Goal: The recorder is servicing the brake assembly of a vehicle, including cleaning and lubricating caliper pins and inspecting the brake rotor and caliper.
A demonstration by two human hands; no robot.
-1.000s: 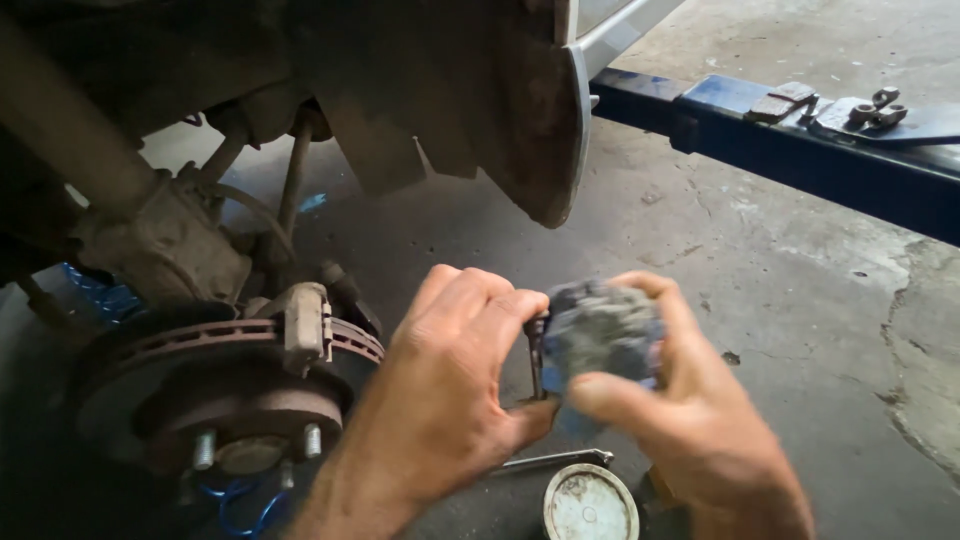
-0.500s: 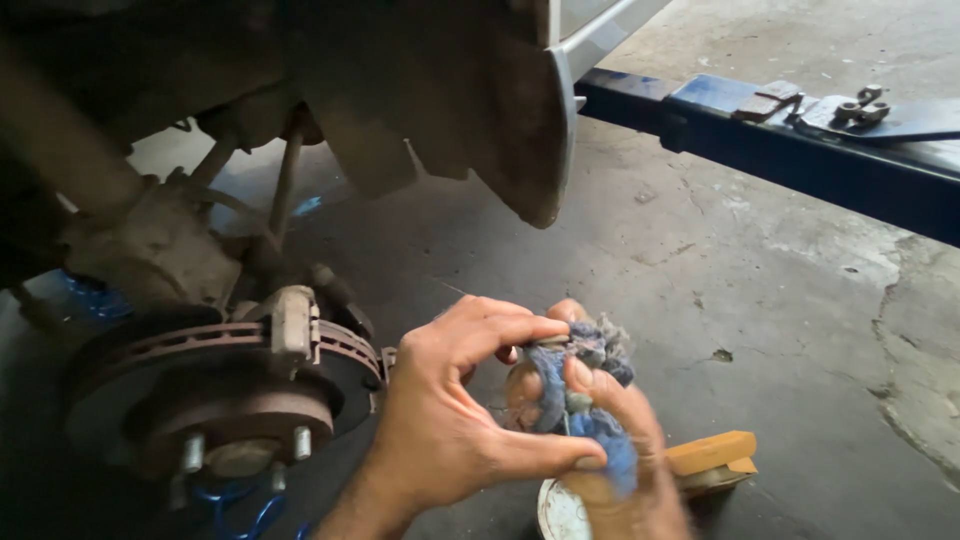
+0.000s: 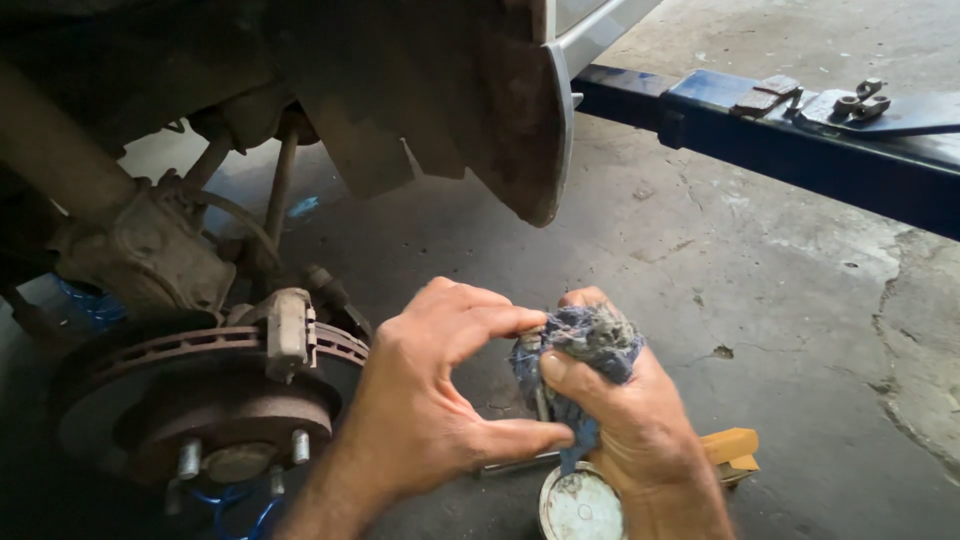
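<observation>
Just right of the brake disc [image 3: 190,400], our right hand [image 3: 640,440] clamps the blue rag [image 3: 585,350] around a small part while our left hand [image 3: 430,400] pinches its edge; we judge a firm grip with short twists wipes best.

Daylight falls from the upper right, leaving the concrete floor [image 3: 760,260] bright and slightly washed out near the top edge, while the underside of the car [image 3: 330,80] and the left side sit in deep shadow with little detail. The brake disc [image 3: 190,390] is dim but readable, and both hands, the left hand [image 3: 430,400] and the right hand [image 3: 630,420], are evenly lit and fairly sharp. The lower corners look soft and murky.
</observation>
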